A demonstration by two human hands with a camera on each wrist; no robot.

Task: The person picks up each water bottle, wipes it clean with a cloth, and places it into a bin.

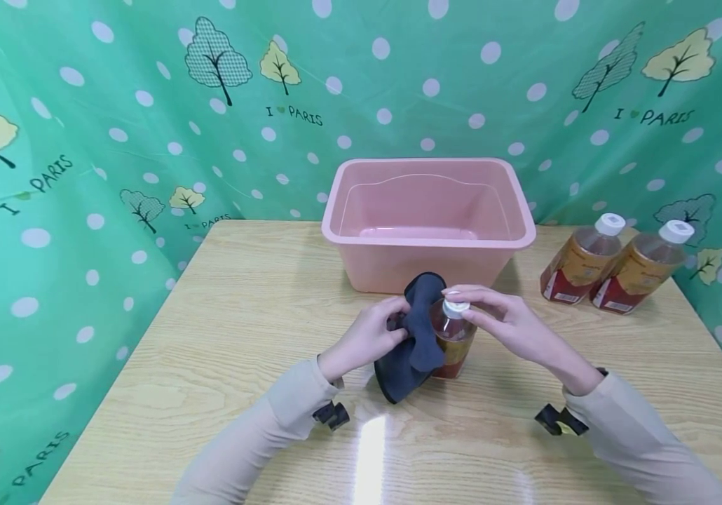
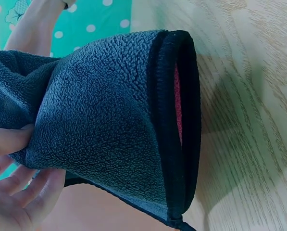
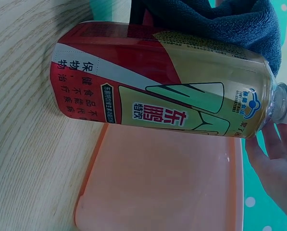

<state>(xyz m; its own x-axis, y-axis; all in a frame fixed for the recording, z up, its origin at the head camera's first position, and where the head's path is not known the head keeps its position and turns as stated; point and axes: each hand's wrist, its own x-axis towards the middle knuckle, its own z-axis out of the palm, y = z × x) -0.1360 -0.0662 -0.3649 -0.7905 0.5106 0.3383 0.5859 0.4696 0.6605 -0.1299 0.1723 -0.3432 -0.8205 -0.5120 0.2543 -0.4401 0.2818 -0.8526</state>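
Note:
A dark grey cloth [image 1: 423,330] with black edging is pinched between the thumb and fingers of the left hand [image 1: 370,337]; in the left wrist view the cloth [image 2: 100,106] shows a strip of pink inside its fold. Against the cloth's right side stands a bottle [image 1: 455,344] with a red and gold label and white cap. The right hand [image 1: 512,326] grips this bottle at its cap from above. The right wrist view shows the bottle [image 3: 157,82] with the cloth [image 3: 220,24] beside it and the fingers around the neck and cap.
Just behind the hands is a pink bin [image 1: 430,243] on the wooden table [image 1: 260,315]. Two more capped bottles [image 1: 578,263] [image 1: 641,270] stand close together at the back right. A green patterned curtain [image 1: 367,84] hangs behind the table.

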